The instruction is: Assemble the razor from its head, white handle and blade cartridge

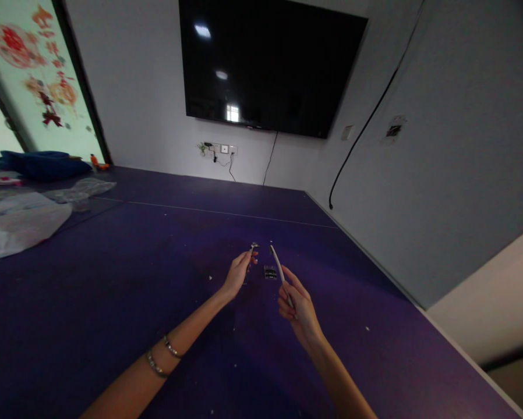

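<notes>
My left hand (239, 269) is closed around a small thing with a shiny metallic top (254, 247), too small to name. Two bands circle that forearm. In my right hand (299, 299), the fingers grip a slim white toothbrush-like stick (278, 265), tilted with its dark-sided tip upward and to the left. The stick and the metallic thing are apart. Between the hands, a small dark square piece (270, 272) with pale edges lies on the purple surface (156, 326).
Clear plastic and white sheets (29, 221) lie at the left, with a dark blue cloth (45, 164) and an orange object (96, 163) behind. A black cable (370, 119) hangs down the right wall. A television (270, 64) is mounted ahead. Small white bits dot the surface.
</notes>
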Demonstrator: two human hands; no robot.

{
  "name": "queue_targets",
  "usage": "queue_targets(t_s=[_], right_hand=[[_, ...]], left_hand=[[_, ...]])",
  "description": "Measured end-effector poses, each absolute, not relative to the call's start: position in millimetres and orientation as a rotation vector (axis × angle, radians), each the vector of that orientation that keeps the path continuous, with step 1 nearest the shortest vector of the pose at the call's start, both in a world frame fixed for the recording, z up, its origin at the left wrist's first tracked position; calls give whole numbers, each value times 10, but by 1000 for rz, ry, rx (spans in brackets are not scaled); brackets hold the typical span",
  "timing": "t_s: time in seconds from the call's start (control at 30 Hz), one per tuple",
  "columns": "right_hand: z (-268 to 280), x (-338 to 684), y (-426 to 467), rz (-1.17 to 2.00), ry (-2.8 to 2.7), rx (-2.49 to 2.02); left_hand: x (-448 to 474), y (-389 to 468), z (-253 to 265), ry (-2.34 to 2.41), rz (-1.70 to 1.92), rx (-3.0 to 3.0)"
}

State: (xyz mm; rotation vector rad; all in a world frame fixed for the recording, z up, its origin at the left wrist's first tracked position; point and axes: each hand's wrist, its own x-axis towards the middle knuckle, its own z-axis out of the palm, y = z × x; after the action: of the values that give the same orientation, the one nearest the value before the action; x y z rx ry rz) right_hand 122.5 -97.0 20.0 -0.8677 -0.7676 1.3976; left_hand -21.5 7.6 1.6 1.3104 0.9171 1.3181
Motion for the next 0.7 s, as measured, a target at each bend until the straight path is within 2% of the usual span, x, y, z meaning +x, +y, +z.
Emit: queue_targets(t_s=[0.7], right_hand=[[135,1123,-905,1439,-788,-884]], left_hand=[[-238,176,-93,881,1268,1267]])
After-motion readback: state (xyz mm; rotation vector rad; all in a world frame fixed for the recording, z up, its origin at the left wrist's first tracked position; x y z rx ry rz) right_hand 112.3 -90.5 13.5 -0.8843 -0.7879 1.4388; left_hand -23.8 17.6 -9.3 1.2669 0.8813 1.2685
